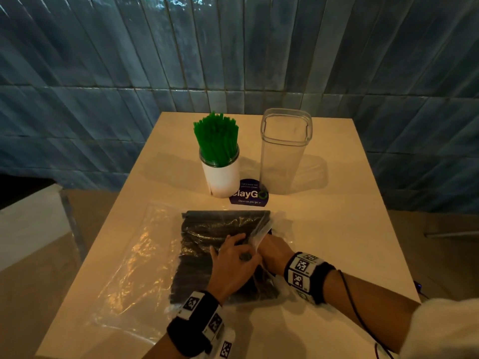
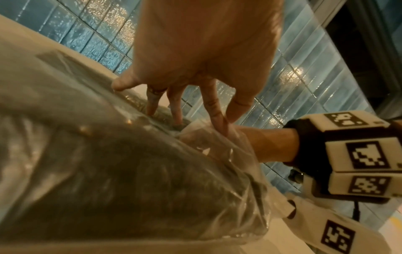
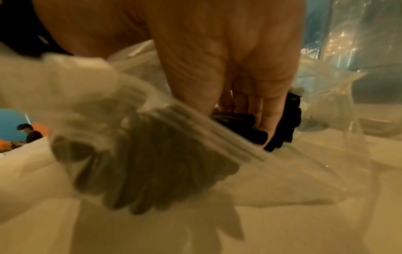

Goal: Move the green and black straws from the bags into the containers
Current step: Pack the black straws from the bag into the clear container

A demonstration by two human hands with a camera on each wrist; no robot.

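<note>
A clear bag (image 1: 262,227) full of black straws (image 1: 204,237) lies flat on the near half of the table. My left hand (image 1: 234,246) rests on top of the bag, its spread fingers (image 2: 150,104) pressing the plastic down. My right hand (image 1: 269,251) reaches into the bag's open right end, and its fingers (image 3: 264,111) curl round a bunch of black straws (image 3: 243,122). Green straws (image 1: 217,139) stand packed in a white round container (image 1: 222,177) at the back. Beside it stands an empty clear tall container (image 1: 284,151).
An empty clear bag (image 1: 129,260) lies flat at the left of the table (image 1: 350,229). A dark round sticker (image 1: 250,195) sits between the containers. A blue tiled wall stands behind, and a white ledge (image 1: 28,224) to the left. A person (image 3: 30,134) is far off.
</note>
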